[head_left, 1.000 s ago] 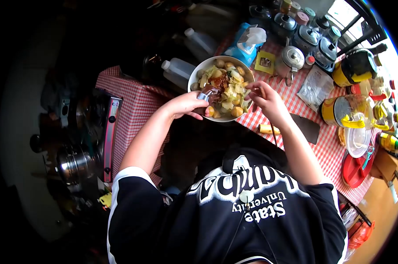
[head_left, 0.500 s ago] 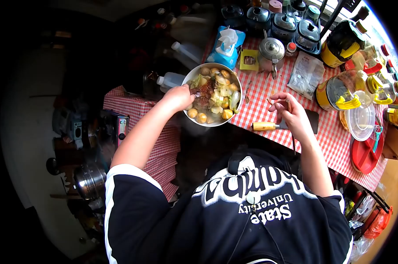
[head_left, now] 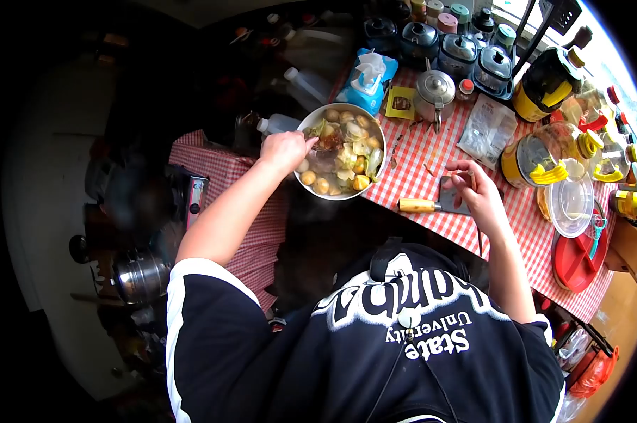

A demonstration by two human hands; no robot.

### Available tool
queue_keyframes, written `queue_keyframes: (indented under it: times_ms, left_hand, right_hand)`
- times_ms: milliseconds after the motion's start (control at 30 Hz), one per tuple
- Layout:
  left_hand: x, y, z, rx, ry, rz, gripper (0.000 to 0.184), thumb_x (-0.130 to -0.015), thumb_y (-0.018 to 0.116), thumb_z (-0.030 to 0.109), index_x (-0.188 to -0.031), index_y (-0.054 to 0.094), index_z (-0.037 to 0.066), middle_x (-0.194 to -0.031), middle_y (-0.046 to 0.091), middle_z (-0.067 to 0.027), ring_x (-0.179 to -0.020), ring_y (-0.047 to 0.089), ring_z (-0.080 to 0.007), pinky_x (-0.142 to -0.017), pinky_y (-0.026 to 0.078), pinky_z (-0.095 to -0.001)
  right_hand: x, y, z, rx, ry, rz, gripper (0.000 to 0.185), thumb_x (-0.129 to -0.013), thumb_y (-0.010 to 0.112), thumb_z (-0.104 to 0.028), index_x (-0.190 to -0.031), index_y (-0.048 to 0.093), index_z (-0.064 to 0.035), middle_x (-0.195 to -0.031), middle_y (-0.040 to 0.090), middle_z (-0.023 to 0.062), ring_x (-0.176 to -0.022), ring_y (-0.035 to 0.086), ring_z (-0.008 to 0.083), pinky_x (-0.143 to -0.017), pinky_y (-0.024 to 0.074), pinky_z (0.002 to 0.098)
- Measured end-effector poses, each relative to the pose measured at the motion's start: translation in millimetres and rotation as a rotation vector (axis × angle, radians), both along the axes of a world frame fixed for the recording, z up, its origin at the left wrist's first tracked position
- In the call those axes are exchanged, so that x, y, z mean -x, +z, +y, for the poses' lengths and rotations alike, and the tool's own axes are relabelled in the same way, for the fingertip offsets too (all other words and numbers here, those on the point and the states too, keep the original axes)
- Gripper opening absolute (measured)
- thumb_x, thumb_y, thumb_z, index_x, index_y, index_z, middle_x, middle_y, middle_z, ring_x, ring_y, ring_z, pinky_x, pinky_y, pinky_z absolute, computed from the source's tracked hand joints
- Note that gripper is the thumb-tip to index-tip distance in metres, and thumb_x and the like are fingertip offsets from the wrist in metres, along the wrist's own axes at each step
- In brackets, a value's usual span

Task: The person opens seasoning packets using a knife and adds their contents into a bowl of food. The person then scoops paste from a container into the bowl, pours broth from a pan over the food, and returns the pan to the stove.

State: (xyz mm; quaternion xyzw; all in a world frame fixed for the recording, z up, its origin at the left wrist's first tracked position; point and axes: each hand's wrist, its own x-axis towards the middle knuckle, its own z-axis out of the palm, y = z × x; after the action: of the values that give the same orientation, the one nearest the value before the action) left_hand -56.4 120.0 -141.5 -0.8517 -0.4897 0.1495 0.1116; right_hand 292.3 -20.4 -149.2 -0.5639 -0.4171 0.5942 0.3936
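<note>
Two hands at work here! The left hand reaches its fingers over the near-left rim of one white bowl, full of vegetables and round pieces in broth; whether it grips anything, I can't tell. The right hand curls loosely around a thin stick, above one cleaver. Beyond: one pack of wipes, one metal kettle, and in the row behind, four lidded jars.

Red-and-white checked cloth covers the table, the bowl at its left corner; a bright window glows far right, the left side dark.

And a second ago the right hand was beside the bowl; now it's well apart!
</note>
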Motion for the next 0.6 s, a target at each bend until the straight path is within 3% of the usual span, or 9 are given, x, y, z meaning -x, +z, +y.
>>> queue_keyframes:
  times_ms: [200,600]
  left_hand:
    - [6.8,-16.8,-1.0,-0.084,0.012,-0.071,0.046,-0.088,0.048,0.043,-0.062,0.062,0.007,-0.056,0.061,-0.0115,-0.052,0.061,-0.0276,-0.048,0.05,-0.0375]
    - [11.7,-37.3,-19.2,-0.148,0.146,-0.156,0.035,-0.086,0.05,0.036,-0.067,0.062,0.01,-0.059,0.062,-0.0084,-0.054,0.062,-0.0255,-0.049,0.049,-0.0376]
  right_hand:
    - [-6.7,0.8,-7.2,-0.006,0.038,-0.018,0.018,-0.092,0.049,-0.01,-0.109,0.052,-0.0043,-0.078,0.061,0.0025,-0.061,0.05,0.0053,-0.056,0.0418,0.0191]
    - [-18.4,-11.0,-9.6,-0.002,0.172,-0.01,0.017,-0.093,0.047,-0.009,-0.108,0.05,-0.0039,-0.077,0.06,0.0029,-0.059,0.049,0.0059,-0.054,0.042,0.0194]
